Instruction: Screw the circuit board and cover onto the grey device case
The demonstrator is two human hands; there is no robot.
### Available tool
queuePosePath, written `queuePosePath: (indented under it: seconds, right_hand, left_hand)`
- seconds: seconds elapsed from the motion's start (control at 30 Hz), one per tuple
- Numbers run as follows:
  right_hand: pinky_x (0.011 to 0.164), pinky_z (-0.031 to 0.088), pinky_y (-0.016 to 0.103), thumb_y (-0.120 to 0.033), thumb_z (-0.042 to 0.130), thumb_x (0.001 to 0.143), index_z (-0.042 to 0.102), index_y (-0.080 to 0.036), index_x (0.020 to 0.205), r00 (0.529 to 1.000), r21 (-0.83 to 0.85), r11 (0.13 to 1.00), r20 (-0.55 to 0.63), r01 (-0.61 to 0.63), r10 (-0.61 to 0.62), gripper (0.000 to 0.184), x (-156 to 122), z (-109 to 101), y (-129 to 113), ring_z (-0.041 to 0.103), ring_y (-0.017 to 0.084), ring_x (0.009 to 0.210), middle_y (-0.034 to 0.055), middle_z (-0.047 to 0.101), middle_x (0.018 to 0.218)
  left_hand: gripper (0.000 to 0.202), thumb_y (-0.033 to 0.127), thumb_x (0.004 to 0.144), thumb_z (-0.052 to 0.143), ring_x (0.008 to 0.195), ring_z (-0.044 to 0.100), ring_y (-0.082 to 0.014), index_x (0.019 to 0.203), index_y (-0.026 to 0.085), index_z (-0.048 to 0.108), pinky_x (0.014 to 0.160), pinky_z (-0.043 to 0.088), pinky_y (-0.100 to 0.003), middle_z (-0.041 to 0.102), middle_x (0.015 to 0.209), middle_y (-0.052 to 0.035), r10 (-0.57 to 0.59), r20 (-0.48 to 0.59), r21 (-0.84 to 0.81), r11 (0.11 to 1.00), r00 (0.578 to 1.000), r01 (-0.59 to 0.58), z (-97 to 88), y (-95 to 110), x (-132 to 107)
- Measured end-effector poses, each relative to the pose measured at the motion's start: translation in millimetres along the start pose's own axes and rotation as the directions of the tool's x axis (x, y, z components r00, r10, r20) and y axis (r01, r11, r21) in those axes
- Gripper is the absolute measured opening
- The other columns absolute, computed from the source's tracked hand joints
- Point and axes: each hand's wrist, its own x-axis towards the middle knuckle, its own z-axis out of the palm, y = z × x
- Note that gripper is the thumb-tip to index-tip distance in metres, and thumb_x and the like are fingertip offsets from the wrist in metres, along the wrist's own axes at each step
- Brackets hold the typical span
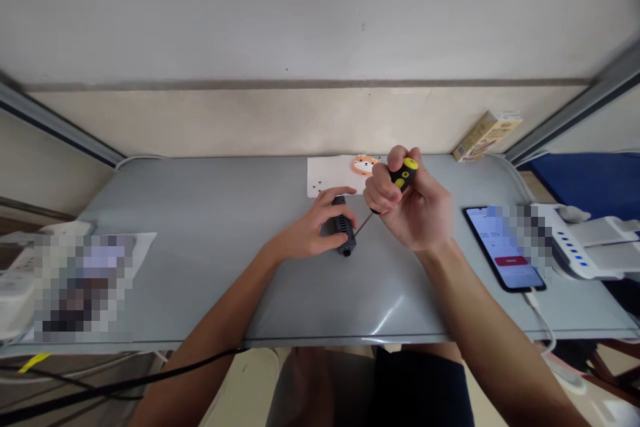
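My left hand grips a small black ribbed device and holds it down on the grey table. My right hand is closed round a screwdriver with a black and yellow handle. Its thin shaft slants down to the left, and the tip meets the side of the black device. Just behind the hands lies a white sheet of paper with a few tiny dark specks on it. An orange animal-shaped sticker or eraser sits at the paper's right end.
A phone with a lit screen lies at the right, a cable running off its near end. Beside it stands a white device with blue lights. A small cardboard box leans on the back wall. Papers lie at the left edge.
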Motion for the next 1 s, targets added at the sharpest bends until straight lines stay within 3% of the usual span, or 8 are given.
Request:
queuePosePath:
  seconds: [0.33,0.47,0.53,0.63,0.67,0.73,0.8,1.0]
  right_hand:
    - [0.051,0.036,0.029,-0.052,0.039,0.105,0.055,-0.026,0.086,1.000,-0.034,0.999,-0.004,-0.030,0.029,0.036,-0.8,0.2,2.1,0.028,0.012,0.052,-0.0037,0.037,0.061]
    - [0.050,0.033,0.029,-0.047,0.040,0.105,0.055,-0.026,0.084,0.999,-0.038,0.999,-0.009,-0.035,0.035,0.033,-0.5,-2.6,-1.2,0.025,0.013,0.051,-0.0036,0.036,0.060]
    - [0.050,0.031,0.029,-0.046,0.042,0.105,0.055,-0.026,0.083,1.000,-0.036,0.999,-0.006,-0.029,0.029,0.032,0.2,-4.1,-1.3,0.025,0.013,0.051,-0.0037,0.035,0.060]
    - [0.049,0.031,0.029,-0.048,0.045,0.104,0.053,-0.027,0.082,0.999,-0.057,0.998,-0.028,-0.030,0.028,0.031,1.6,-5.6,-0.1,0.025,0.013,0.050,-0.0041,0.034,0.060]
    - [0.049,0.030,0.029,-0.049,0.046,0.104,0.052,-0.027,0.082,0.999,-0.065,0.997,-0.038,-0.034,0.032,0.031,2.1,-5.8,0.3,0.024,0.013,0.050,-0.0043,0.034,0.059]
    - [0.049,0.030,0.029,-0.050,0.046,0.103,0.051,-0.027,0.082,0.998,-0.076,0.996,-0.051,-0.042,0.039,0.032,3.0,-6.0,0.9,0.024,0.013,0.050,-0.0044,0.033,0.059]
    - [0.049,0.030,0.029,-0.051,0.046,0.103,0.051,-0.027,0.082,0.998,-0.076,0.996,-0.054,-0.042,0.038,0.032,3.5,-5.6,1.2,0.024,0.013,0.050,-0.0044,0.033,0.059]
    - [0.049,0.029,0.030,-0.049,0.048,0.102,0.052,-0.027,0.081,0.997,-0.045,0.998,-0.072,-0.041,0.038,0.031,3.8,-5.0,1.6,0.021,0.014,0.051,-0.0039,0.034,0.059]
  left_hand:
    - [0.025,0.028,0.093,0.065,0.156,0.026,-0.0288,0.118,0.029,0.065,0.129,0.028,-0.052,0.037,0.161,-0.0041,0.018,-0.037,0.042,0.999,0.999,-0.017,-2.8,0.0,1.1]
    - [0.017,0.025,0.099,0.055,0.142,0.048,-0.0238,0.111,0.028,0.068,0.121,0.041,-0.047,0.052,0.148,-0.0051,-0.048,-0.315,0.248,0.960,0.948,0.132,-15.9,-0.3,-45.3]
    - [0.014,0.024,0.098,0.054,0.123,0.061,-0.0237,0.101,0.025,0.068,0.111,0.049,-0.050,0.064,0.126,-0.0059,-0.008,-0.634,0.385,0.864,0.773,0.324,-23.1,-4.7,-100.9]
    - [0.013,0.031,0.094,0.058,0.123,0.061,-0.0343,0.099,0.022,0.066,0.107,0.045,-0.067,0.067,0.111,-0.0090,0.121,-0.931,0.345,0.606,0.345,0.717,-29.4,-11.5,-205.3]
    - [0.016,0.035,0.091,0.059,0.131,0.055,-0.0392,0.100,0.023,0.065,0.108,0.040,-0.073,0.065,0.113,-0.0096,0.137,-0.960,0.279,0.524,0.244,0.805,-30.4,-12.9,-237.7]
    - [0.028,0.047,0.087,0.061,0.149,0.034,-0.0453,0.108,0.029,0.062,0.112,0.029,-0.077,0.059,0.130,-0.0095,0.015,-0.989,0.138,0.423,0.145,0.896,-32.3,-14.0,-288.6]
    - [0.040,0.060,0.082,0.062,0.150,0.029,-0.0494,0.110,0.031,0.060,0.112,0.026,-0.078,0.062,0.127,-0.0096,-0.108,-0.992,0.020,0.377,0.065,0.926,-35.2,-13.1,-316.9]
    - [0.058,0.082,0.077,0.052,0.153,0.016,-0.0523,0.106,0.033,0.061,0.103,0.025,-0.080,0.067,0.119,-0.0082,-0.398,-0.914,-0.070,0.339,0.076,0.938,-42.0,-4.1,-312.6]
